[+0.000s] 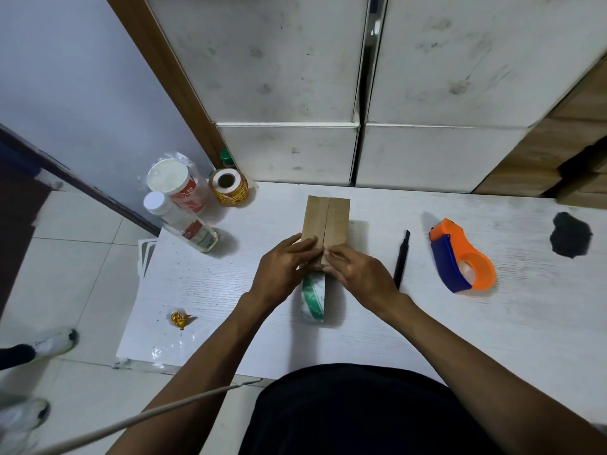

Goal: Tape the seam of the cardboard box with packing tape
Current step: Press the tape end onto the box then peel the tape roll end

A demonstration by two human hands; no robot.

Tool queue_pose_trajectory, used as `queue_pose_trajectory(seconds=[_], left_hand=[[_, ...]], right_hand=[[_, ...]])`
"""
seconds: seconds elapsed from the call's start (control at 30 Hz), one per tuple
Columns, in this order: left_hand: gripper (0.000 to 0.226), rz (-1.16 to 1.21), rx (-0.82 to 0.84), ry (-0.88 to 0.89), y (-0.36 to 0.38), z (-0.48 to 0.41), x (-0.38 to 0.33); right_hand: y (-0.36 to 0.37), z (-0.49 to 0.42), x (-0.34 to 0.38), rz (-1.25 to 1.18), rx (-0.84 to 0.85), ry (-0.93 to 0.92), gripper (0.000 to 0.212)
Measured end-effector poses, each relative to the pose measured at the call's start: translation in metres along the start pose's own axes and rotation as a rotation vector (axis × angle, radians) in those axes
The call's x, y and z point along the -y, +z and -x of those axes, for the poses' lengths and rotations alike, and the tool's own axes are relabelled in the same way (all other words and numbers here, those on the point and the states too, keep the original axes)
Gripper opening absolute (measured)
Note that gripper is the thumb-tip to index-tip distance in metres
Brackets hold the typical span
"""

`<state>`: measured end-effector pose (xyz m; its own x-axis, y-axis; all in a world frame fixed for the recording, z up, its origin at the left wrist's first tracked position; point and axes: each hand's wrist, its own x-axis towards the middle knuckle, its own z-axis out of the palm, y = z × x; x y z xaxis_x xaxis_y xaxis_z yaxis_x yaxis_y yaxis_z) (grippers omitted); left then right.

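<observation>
Both hands, left hand (282, 262) and right hand (356, 269), press flat with fingers spread on the small brown cardboard box (325, 221); its seam runs straight away, green-printed clear packing tape (313, 298) apparently anchored at the near end

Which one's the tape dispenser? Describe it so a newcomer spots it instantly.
Start at the white table and look to the right of the cardboard box that both hands press on. Past the thin black knife lies the tape dispenser. It is the only orange and blue thing there, with a ring-shaped loop at its near end.
</observation>
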<state>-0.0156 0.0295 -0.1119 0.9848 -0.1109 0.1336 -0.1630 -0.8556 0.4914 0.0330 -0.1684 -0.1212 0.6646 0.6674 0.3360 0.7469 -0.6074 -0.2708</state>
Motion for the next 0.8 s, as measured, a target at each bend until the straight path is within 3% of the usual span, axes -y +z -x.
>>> queue_pose_trajectory(seconds=[0.23, 0.43, 0.63, 0.8], left_hand=[[0.041, 0.067, -0.027, -0.019, 0.009, 0.005, 0.003], [0.047, 0.130, -0.080, -0.112, 0.013, 0.009, 0.001], [0.049, 0.098, 0.013, -0.075, 0.002, 0.004, 0.005], [0.036, 0.005, -0.044, -0.035, 0.002, 0.001, 0.000]], right_hand=[[0.002, 0.000, -0.005, -0.029, 0.016, -0.057, 0.025], [0.003, -0.001, -0.001, -0.105, 0.026, 0.041, 0.024], [-0.006, -0.010, 0.002, -0.162, 0.051, 0.087, 0.020], [-0.007, -0.010, -0.001, -0.132, 0.032, 0.074, 0.016]])
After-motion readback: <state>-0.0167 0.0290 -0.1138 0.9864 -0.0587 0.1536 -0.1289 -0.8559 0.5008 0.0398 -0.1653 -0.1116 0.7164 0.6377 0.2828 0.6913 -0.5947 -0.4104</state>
